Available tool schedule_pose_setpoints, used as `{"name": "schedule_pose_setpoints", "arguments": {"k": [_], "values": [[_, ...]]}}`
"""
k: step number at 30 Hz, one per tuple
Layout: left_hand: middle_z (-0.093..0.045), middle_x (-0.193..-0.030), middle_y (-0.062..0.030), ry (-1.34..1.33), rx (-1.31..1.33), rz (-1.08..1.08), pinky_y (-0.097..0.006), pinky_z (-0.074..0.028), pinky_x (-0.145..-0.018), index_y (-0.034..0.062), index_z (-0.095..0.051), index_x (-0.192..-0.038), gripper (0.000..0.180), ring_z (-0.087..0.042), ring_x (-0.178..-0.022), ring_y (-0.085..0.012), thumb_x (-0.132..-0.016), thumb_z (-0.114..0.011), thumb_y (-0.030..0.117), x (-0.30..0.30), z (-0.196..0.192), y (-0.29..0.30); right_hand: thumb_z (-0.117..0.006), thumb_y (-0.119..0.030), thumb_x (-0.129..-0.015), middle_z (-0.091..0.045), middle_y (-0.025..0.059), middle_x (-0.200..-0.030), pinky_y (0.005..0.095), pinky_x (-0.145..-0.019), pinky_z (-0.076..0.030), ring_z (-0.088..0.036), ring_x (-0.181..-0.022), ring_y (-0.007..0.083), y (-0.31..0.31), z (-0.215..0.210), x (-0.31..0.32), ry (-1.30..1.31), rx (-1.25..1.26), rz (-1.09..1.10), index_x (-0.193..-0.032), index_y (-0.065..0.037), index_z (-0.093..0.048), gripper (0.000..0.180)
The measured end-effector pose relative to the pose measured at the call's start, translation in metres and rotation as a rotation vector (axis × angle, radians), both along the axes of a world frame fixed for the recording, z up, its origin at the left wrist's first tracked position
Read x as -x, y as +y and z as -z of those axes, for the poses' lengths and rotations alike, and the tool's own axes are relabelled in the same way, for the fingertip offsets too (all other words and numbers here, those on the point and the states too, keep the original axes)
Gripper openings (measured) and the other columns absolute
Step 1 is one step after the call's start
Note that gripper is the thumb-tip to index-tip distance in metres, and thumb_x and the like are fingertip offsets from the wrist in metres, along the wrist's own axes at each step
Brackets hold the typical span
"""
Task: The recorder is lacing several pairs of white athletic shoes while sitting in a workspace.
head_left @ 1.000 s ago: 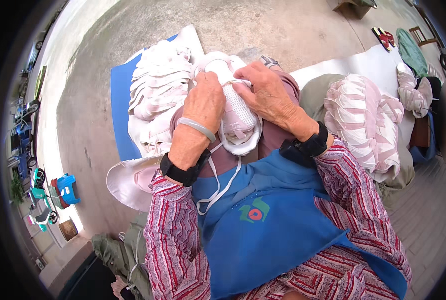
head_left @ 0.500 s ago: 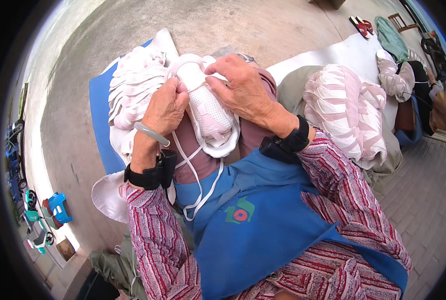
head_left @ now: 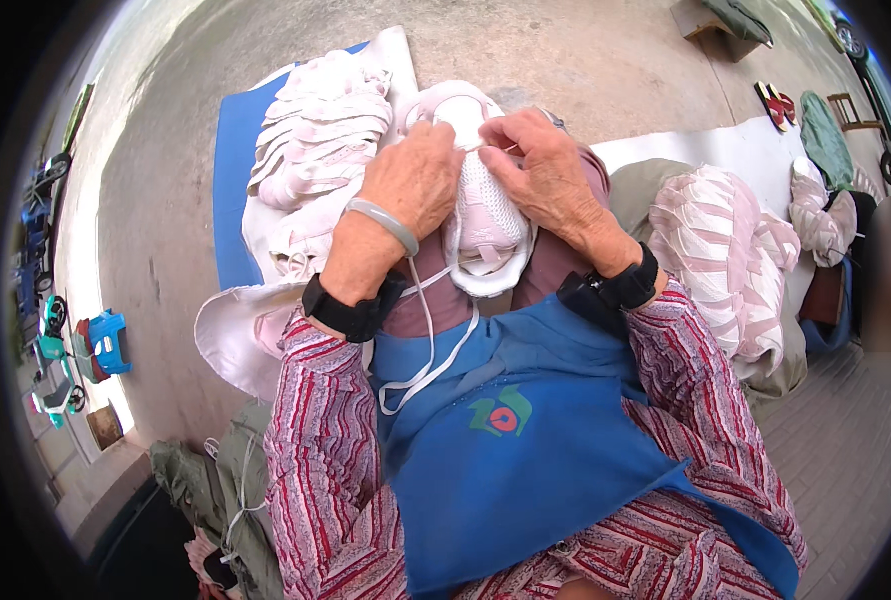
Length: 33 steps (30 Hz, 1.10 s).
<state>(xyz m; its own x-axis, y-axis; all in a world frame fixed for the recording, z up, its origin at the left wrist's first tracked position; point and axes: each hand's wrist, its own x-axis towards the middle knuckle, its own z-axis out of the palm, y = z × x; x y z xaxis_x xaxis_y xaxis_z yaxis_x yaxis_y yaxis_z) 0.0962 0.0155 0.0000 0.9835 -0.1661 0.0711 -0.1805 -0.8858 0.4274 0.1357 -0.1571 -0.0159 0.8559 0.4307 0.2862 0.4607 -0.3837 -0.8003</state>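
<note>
A white and pink mesh shoe upper (head_left: pixel 488 215) lies across my lap, its rounded end toward me. My left hand (head_left: pixel 411 185), with a pale bracelet at the wrist, is closed on its left edge near the white tongue (head_left: pixel 462 117); the fingertips are partly hidden. On the other side my right hand (head_left: pixel 551 180) pinches a thin white lace by the tongue, thumb against forefinger. Loose white lace (head_left: pixel 428 375) hangs from the upper over my blue apron (head_left: pixel 526 480).
On the left, a stack of shoe uppers (head_left: pixel 321 130) rests on white and blue sheeting (head_left: pixel 236 190). More bundled uppers (head_left: pixel 716 250) lie to the right. A white cloth piece (head_left: pixel 241 335) sits by my left forearm. Red sandals (head_left: pixel 774 105) are at far right.
The view has shifted, so things sit further right. My left hand has turned over more of the upper's left edge. My right hand stays pinched beside the tongue.
</note>
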Motion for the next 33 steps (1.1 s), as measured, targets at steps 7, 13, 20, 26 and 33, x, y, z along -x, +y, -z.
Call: {"name": "schedule_pose_setpoints", "arguments": {"k": [7,13,20,26,33], "values": [[-0.058,-0.082,-0.0175,-0.119,-0.005,0.137,-0.043,-0.049,-0.062,0.0028,-0.052,-0.086,0.014,-0.059,-0.072,-0.0376,-0.09,-0.05,0.016,-0.006,0.008,0.01,-0.066,-0.009,-0.079,-0.06,0.015,-0.09,0.0346,-0.072,-0.05,-0.061,-0.083,0.028,0.0,0.001,-0.001,-0.022,0.054,0.008,-0.095,-0.001,-0.064,0.018],[-0.053,-0.072,-0.0046,0.085,0.523,-0.027,-0.027,-0.046,-0.048,0.0024,-0.052,-0.086,0.017,-0.054,-0.055,-0.0141,-0.095,-0.048,0.016,0.023,-0.012,0.038,-0.064,-0.005,-0.079,-0.059,0.0151,-0.097,0.0379,-0.076,-0.049,-0.06,-0.088,0.0318,0.005,-0.022,0.005,-0.202,0.035,-0.089,-0.099,-0.005,-0.064,0.02],[-0.051,-0.074,-0.0009,0.252,0.797,-0.223,-0.019,-0.042,-0.043,0.0024,-0.055,-0.096,0.022,-0.047,-0.05,-0.0041,-0.099,-0.045,0.021,0.044,-0.01,0.021,-0.058,-0.009,-0.083,-0.059,0.0089,-0.089,0.0377,-0.075,-0.049,-0.058,-0.085,0.0297,0.034,-0.007,0.011,-0.355,0.22,-0.273,-0.101,-0.007,-0.06,0.018],[-0.058,-0.08,-0.0028,0.235,1.199,-0.295,-0.017,-0.036,-0.036,0.0018,-0.049,-0.117,0.025,-0.041,-0.043,-0.0022,-0.099,-0.045,0.017,0.054,-0.017,0.009,-0.055,-0.02,-0.092,-0.063,0.0075,-0.065,0.0307,-0.054,-0.048,-0.06,-0.056,0.0209,0.009,-0.059,0.03,0.188,-0.13,-0.345,-0.087,-0.005,-0.067,0.02],[-0.065,-0.097,-0.0096,0.301,1.373,-0.336,-0.016,-0.043,-0.042,-0.0034,-0.045,-0.121,0.034,-0.037,-0.043,-0.0017,-0.096,-0.052,0.018,0.064,-0.017,0.01,-0.056,-0.018,-0.09,-0.061,0.0064,-0.066,0.0304,-0.058,-0.047,-0.06,-0.061,0.0167,-0.002,-0.082,0.096,0.624,-0.268,-0.957,-0.086,-0.002,-0.064,0.018]]}}
